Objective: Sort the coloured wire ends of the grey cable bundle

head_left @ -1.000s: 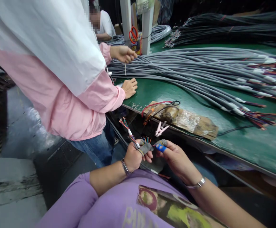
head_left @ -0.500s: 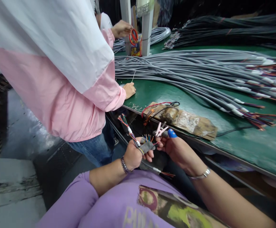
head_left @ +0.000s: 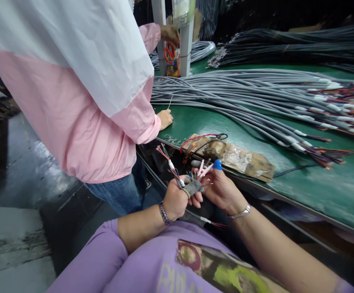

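Observation:
My left hand (head_left: pixel 177 198) is closed on a grey cable (head_left: pixel 188 188) whose stripped end fans out into thin coloured wires (head_left: pixel 192 176). A second wire bundle (head_left: pixel 167 159) sticks up from the same fist. My right hand (head_left: pixel 221 188) is pinched at those wire tips, its thumb in a grey cot and one finger in a blue cot (head_left: pixel 217 164). A pink clip (head_left: pixel 204 167) hangs from the table edge right beside the fingers. Both hands hover in front of the green table (head_left: pixel 195 122), below its edge.
A co-worker in a pink and white top (head_left: pixel 82 89) stands close on the left, one hand (head_left: pixel 165 119) on the table, the other (head_left: pixel 170 34) at the orange scissors (head_left: pixel 168 52) by a white post. Long grey cables (head_left: pixel 256 93) cover the table. A taped cardboard fixture (head_left: pixel 234 156) lies at its edge.
My right hand rose from the cable end toward the pink clip at the table edge. The co-worker's far hand left the cables and reached up to the scissors.

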The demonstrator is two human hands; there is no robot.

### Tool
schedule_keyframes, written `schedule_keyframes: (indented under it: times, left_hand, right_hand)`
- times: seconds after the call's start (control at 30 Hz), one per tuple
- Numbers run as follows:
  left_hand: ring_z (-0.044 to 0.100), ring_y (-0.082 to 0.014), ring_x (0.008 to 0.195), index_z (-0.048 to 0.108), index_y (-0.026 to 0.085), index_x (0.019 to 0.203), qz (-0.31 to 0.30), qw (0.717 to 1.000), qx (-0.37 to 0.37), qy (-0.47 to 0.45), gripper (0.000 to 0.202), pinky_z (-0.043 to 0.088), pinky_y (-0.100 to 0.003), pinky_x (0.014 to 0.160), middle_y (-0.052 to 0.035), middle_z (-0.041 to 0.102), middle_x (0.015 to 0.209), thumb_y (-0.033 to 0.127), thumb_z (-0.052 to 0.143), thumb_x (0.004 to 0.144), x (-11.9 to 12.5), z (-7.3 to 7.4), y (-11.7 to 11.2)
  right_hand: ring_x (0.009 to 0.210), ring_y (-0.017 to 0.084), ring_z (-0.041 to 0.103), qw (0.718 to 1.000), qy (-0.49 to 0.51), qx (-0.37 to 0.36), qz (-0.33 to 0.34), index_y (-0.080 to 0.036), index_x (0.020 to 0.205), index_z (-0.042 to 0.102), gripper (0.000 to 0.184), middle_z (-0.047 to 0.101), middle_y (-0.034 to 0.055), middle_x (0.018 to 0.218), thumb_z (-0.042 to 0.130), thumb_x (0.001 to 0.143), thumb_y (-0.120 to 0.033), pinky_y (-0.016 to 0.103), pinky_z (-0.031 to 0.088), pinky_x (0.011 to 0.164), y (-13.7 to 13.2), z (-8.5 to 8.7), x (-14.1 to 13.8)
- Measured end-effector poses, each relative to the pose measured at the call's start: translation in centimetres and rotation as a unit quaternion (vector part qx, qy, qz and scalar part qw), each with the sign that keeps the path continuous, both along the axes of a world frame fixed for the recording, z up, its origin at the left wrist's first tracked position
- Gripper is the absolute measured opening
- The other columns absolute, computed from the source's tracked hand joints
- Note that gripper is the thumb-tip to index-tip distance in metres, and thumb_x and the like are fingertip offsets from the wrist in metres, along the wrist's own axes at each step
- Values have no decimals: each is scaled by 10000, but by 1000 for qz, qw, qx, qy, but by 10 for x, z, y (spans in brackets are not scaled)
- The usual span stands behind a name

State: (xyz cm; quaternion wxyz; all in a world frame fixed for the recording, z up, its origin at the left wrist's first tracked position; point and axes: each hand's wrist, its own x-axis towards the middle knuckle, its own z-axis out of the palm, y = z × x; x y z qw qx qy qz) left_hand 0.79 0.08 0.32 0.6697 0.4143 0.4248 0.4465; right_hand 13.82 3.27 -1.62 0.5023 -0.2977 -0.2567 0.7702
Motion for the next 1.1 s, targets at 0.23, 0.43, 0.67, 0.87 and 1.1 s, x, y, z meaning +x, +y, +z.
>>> schedule_keyframes:
  times: [0.23,0.43,0.67,0.87,1.1]
  left_hand:
    - [504,-68,351,531,150,665,1,1000,-15,21,368,250,-174,353,10,589,504,492,648,729,2,-5,2]
    - [502,-70,353,525,150,655,4,999,-16,32,388,257,-176,357,8,586,502,512,650,720,0,-6,1]
    - [501,-73,354,544,142,662,0,1000,-9,22,401,280,-179,349,2,588,509,521,654,734,-8,-12,-5]
    - [511,-73,366,550,140,661,15,1000,-2,17,408,293,-176,357,2,592,518,526,667,722,-12,-16,-3]
    - [523,-73,386,561,139,671,-6,999,21,41,412,320,-175,375,-1,599,534,534,641,759,-12,-20,-5]
  right_hand:
    - [511,192,616,998,52,-12,-13,-191,768,664,477,670,32,626,617,727,-665,350,550,546,3,2,-4]
    - [468,160,575,997,52,-18,-49,-205,752,676,502,641,9,587,593,718,-698,306,534,497,3,-1,-8]
    - [567,133,568,998,16,-46,-44,-206,767,682,513,665,27,721,591,717,-709,262,503,563,-5,4,-1]
    - [626,171,561,997,-79,3,5,-218,813,669,511,631,41,738,583,716,-713,318,490,627,-19,4,7]
    - [552,161,533,992,-113,55,13,-208,751,586,292,588,0,602,702,749,-476,318,438,582,-37,-1,-3]
